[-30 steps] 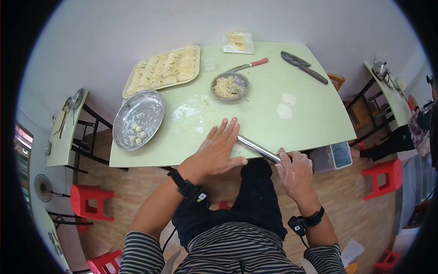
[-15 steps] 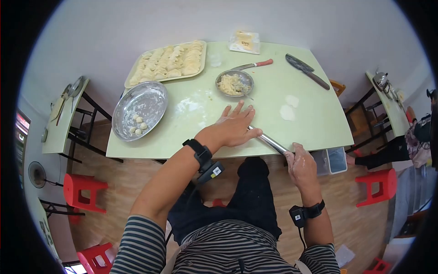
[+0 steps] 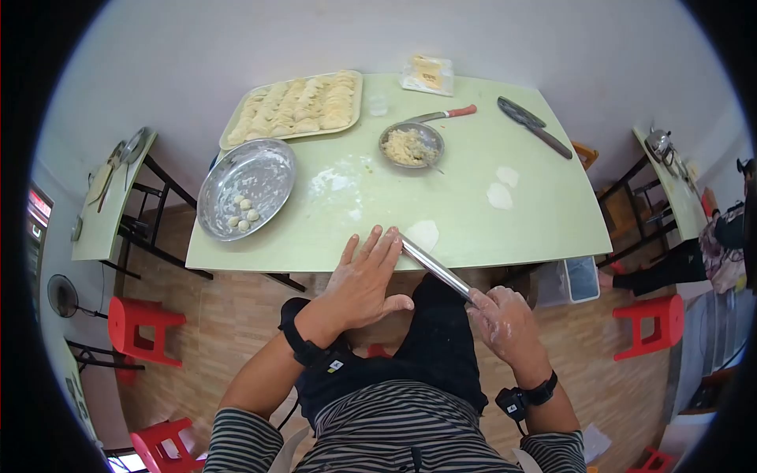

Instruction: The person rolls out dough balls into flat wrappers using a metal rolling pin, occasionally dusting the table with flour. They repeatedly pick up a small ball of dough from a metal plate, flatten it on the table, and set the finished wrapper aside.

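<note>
My right hand [image 3: 509, 322], dusted with flour, is closed around one end of a metal rolling pin [image 3: 438, 270]. The pin slants up and left across the table's front edge. My left hand [image 3: 364, 277] is open, fingers extended and thumb apart, with its fingertips right at the pin's far end. Just behind that end, a round dough wrapper [image 3: 424, 235] lies flat on the table. Two more wrappers [image 3: 500, 196] lie further right, overlapping slightly. On the left, a metal pan [image 3: 272, 169] dusted with flour holds several small dough balls [image 3: 243, 214].
A tray [image 3: 356, 110] with rows of dumplings stands at the back left of the green table [image 3: 315, 251]. Behind the wrapper are a bowl of filling [image 3: 406, 147] and a red-handled knife [image 3: 453, 113]. A dark-handled utensil [image 3: 544, 138] lies back right. Red stools [image 3: 648, 327] flank the table.
My left hand has drawn back toward my body, uncovering the dough wrapper. The rolling pin and my right hand have shifted slightly left and toward me.
</note>
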